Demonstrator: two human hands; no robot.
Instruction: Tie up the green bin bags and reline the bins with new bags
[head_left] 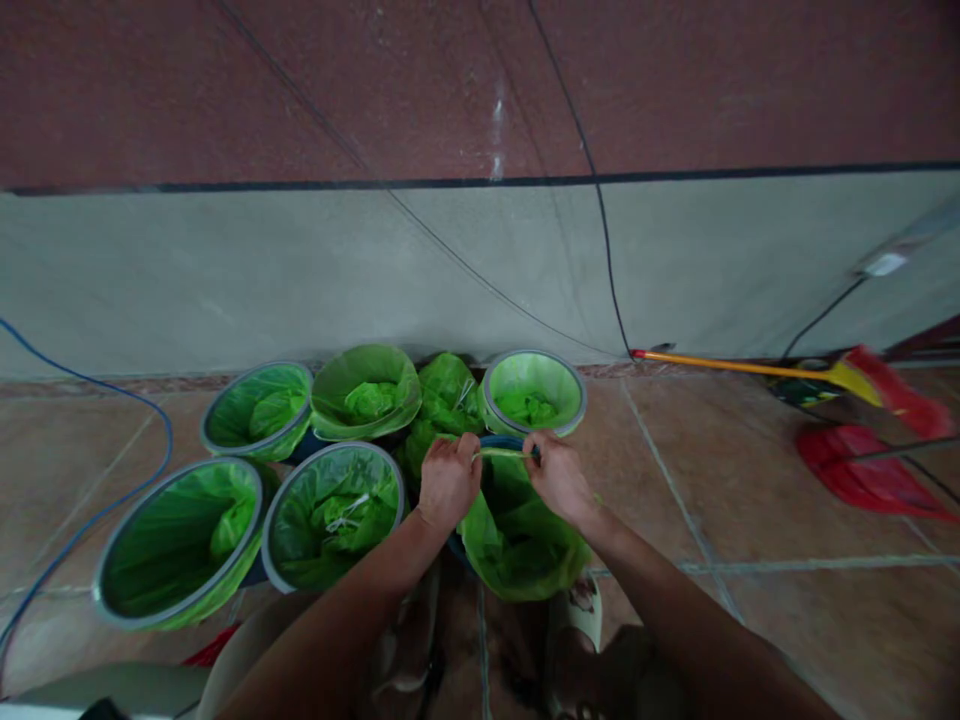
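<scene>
Blue bin (501, 441) near six o'clock holds a green bag (525, 560), and left hand (450, 480) and right hand (559, 475), fingers pinched on the bag's edge (501, 453) at the bin's twelve, do best holding it evenly taut without tearing.

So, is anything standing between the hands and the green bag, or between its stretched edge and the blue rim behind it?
Nothing visible does. The left hand and the right hand grip the green bag directly, and the blue rim shows just beyond the stretched edge, with no object between; what the hands cover cannot be seen.
</scene>
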